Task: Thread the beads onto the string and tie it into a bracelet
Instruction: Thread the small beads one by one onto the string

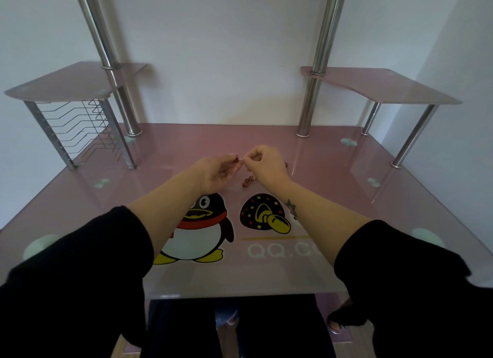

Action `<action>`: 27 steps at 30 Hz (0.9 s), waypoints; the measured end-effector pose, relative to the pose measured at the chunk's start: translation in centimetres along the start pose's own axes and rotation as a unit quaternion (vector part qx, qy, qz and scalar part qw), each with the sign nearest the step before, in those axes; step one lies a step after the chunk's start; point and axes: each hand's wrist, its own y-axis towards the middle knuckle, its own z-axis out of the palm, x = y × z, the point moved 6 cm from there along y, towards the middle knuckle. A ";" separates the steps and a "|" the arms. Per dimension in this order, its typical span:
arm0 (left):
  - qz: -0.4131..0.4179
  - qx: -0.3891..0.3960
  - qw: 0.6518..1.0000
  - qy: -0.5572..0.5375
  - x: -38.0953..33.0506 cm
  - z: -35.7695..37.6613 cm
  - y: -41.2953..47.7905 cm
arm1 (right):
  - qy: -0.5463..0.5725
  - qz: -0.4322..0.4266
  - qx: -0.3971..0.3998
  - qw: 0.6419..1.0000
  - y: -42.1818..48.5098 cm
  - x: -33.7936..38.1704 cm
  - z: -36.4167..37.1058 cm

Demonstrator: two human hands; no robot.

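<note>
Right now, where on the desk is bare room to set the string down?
Bare desk lies between the wire rack and the left hand, and between the right hand and the shelf legs. Loose beads lie by the right hand.

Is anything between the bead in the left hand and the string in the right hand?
Nothing visible does: the bead in the left hand and the string in the right hand almost meet.
</note>
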 end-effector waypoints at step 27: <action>0.003 0.007 1.000 0.004 0.2 0.2 -0.1 | -0.042 -0.007 0.007 0.999 -0.3 0.6 -0.2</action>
